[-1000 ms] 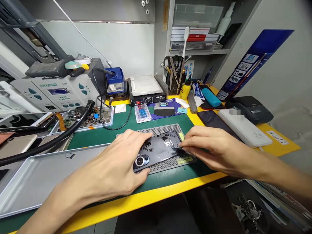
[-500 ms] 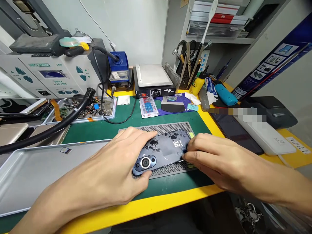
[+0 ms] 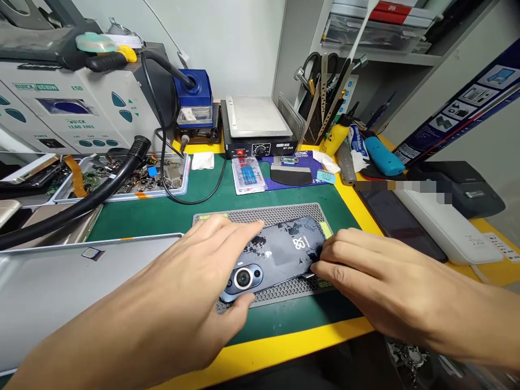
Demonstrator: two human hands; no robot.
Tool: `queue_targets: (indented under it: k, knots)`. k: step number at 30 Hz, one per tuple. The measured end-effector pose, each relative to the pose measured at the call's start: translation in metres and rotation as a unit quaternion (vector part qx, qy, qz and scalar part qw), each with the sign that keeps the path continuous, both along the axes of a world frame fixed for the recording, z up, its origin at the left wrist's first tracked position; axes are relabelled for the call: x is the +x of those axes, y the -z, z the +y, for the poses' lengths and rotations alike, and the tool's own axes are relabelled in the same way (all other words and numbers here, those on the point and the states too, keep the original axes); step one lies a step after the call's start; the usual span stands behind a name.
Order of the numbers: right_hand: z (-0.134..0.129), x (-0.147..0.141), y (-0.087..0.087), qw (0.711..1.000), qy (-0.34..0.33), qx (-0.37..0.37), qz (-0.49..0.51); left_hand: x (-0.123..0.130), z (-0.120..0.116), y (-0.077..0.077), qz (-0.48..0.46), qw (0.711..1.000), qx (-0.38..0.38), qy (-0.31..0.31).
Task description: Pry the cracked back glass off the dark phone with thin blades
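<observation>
A dark phone lies back side up on a grey perforated mat, its rear panel patchy and worn, with a round camera module at its left end. My left hand grips the phone's left end, fingers over the far edge and thumb at the near edge beside the camera. My right hand is at the right end, its fingers pressed together against the phone's corner. A thin metallic edge shows below the right fingertips; what it belongs to is hidden.
Behind the mat stand a heating plate, a card of blue pieces and a tool holder. A parts tray and black hose are on the left, with a grey tray nearer. A dark phone lies at right.
The view has shifted slightly. Both hands keep their places on the phone, and a little more of the metallic edge shows by the right fingertips.
</observation>
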State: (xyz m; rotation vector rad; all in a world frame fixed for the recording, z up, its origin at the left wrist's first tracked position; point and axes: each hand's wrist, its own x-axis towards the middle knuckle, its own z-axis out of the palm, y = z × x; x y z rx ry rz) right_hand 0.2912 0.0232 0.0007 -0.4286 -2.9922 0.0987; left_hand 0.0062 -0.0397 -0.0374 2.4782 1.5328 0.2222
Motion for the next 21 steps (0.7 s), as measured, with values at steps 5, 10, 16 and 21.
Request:
queue_targets:
  k: [5, 10, 16, 21]
  knots:
    - [0.0002, -0.0031, -0.0005, 1.000, -0.008, -0.016, 0.012, -0.0052, -0.0046, 0.0056, -0.001, 1.000, 0.026, 0.011]
    - [0.0003, -0.0033, 0.0023, 0.999, 0.000, -0.028, 0.039, -0.0069, -0.0041, 0.0096, -0.044, 0.996, 0.067, 0.034]
    - [-0.0002, -0.0049, 0.0014, 0.999, -0.007, 0.002, 0.042, -0.0061, -0.0021, 0.0068, -0.029, 0.998, 0.049, 0.033]
    - [-0.0036, -0.0072, 0.0024, 0.999, -0.013, 0.044, 0.027, -0.0041, -0.0006, 0.0020, -0.045, 0.998, 0.027, 0.039]
